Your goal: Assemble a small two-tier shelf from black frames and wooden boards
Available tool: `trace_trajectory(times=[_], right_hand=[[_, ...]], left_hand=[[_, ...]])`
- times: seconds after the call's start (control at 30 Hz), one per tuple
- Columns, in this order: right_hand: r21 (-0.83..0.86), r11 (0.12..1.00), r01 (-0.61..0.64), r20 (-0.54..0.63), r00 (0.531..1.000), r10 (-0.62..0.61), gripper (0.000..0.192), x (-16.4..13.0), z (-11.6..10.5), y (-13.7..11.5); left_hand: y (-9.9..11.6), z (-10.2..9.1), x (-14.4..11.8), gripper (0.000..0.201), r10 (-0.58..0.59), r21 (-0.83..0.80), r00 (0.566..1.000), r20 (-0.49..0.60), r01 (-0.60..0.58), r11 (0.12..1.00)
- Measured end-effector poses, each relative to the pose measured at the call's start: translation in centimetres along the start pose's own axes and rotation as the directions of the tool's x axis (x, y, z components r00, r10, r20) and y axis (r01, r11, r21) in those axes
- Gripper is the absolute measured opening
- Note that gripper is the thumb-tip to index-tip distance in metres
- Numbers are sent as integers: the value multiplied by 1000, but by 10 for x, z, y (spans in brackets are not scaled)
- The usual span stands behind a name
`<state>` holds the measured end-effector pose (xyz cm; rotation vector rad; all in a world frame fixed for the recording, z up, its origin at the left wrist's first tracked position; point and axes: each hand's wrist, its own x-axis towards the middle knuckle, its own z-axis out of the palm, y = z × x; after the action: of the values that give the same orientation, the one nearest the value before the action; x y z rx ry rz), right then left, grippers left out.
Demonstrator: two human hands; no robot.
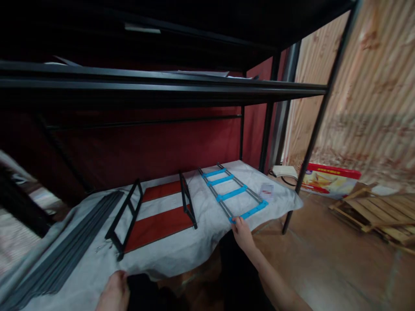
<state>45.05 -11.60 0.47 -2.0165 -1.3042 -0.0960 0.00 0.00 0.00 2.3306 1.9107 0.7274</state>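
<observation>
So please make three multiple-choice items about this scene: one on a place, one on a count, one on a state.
1. Where does the small ladder lie?
A. on the floor
B. on the grey cloth, at its right end
C. on the upper shelf

2. How many blue rungs does the ladder have?
A. two
B. four
C. six

3. What does the right hand do?
A. hangs free
B. holds a box
C. touches the ladder's near end

Answers:
1 B: the ladder rests on the cloth, right of the red boards.
2 B: four blue crossbars show.
3 C: its fingers meet the nearest rung; the left hand rests at the cloth's edge.
</observation>
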Motion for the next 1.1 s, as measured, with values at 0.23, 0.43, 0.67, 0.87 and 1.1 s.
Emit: trace_trajectory(times=[0.23, 0.43, 0.67, 0.87, 1.1], right_hand=[[-158, 898, 412, 140, 909, -392, 33, -76, 0, 5], [-68, 924, 377, 92, 924, -370, 33, -66, 11, 7], [237, 943, 234, 158, 948, -276, 43, -18, 55, -43], [197, 975, 103, 264, 952, -154, 56, 16, 107, -81], [62, 979, 194, 366, 908, -204, 44, 37, 144, -82]], left_hand=[[45, -27, -40, 33, 142, 136, 982, 122, -158, 978], [23, -17, -20, 33, -81, -41, 991, 109, 86, 995], [-23, -1, 47, 53, -492, -343, 868, -65, 443, 828], [-21, 11, 97, 59, -554, -290, 830, 65, 547, 786], [-24, 28, 120, 36, -567, -234, 819, 87, 570, 788]])
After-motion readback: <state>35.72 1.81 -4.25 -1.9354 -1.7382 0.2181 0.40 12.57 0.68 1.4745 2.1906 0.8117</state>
